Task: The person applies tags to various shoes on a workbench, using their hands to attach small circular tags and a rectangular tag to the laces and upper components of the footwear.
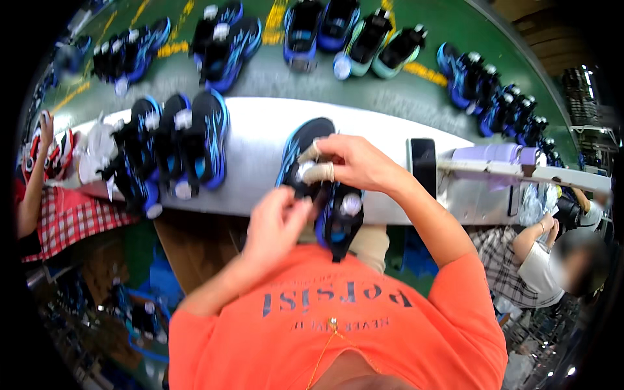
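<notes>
A black and blue sports shoe (pixel 316 129) rests on the pale metal bench in front of me, toe pointing away. My right hand (pixel 354 162), with beige covers on its fingertips, grips the shoe's upper near a white round piece. Close to the shoe's near end, my left hand (pixel 276 220) is closed in a pinch; what its fingers hold is hidden. A second black and blue shoe (pixel 341 218) lies partly under my right wrist, its heel overhanging the bench's near edge. Its opening carries another white piece.
Several similar shoes (pixel 207 140) stand at the left on the bench (pixel 253 156). A black phone (pixel 422 168) and a lilac object (pixel 487 156) lie to the right. Beyond, shoes line a green surface (pixel 273 81). Other people sit on both sides, one in plaid (pixel 497 260).
</notes>
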`<control>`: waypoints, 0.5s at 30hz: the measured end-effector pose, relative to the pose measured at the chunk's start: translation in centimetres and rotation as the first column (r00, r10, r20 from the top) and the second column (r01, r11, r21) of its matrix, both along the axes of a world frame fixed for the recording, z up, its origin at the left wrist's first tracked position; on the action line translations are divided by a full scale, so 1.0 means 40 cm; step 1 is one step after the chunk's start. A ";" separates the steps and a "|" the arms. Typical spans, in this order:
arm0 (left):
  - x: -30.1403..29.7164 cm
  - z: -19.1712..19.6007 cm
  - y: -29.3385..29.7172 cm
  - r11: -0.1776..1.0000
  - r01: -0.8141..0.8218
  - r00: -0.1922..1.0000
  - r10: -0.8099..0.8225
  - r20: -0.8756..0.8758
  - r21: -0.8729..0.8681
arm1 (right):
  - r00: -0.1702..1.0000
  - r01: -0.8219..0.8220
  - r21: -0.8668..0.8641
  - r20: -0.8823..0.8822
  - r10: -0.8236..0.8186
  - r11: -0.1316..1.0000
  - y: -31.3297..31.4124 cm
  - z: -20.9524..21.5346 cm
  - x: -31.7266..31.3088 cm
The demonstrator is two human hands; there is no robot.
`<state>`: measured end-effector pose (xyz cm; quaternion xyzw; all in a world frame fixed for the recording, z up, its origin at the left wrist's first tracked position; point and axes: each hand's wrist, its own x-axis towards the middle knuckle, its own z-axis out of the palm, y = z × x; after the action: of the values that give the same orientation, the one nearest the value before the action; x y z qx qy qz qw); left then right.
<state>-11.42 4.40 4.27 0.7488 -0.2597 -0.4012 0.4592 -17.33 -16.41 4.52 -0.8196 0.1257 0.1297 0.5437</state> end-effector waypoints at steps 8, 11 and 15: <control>-0.044 -0.004 -0.076 0.811 0.439 0.683 -0.581 0.442 0.387 | 0.937 0.319 -0.789 0.344 -0.053 0.525 -0.247 0.011 0.326; -0.050 -0.041 -0.068 0.805 0.462 0.694 -0.589 0.414 0.371 | 0.980 0.180 -0.962 0.157 -0.123 0.203 -0.246 -0.137 0.468; -0.051 -0.053 -0.089 0.849 0.450 0.700 -0.528 0.481 0.276 | 0.978 0.202 -0.930 0.210 -0.004 0.306 -0.286 -0.206 0.425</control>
<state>-13.46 0.82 2.14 0.7640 -0.5394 -0.2981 0.1909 -0.31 -27.86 -3.72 -0.9800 0.1837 -0.0733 -0.0241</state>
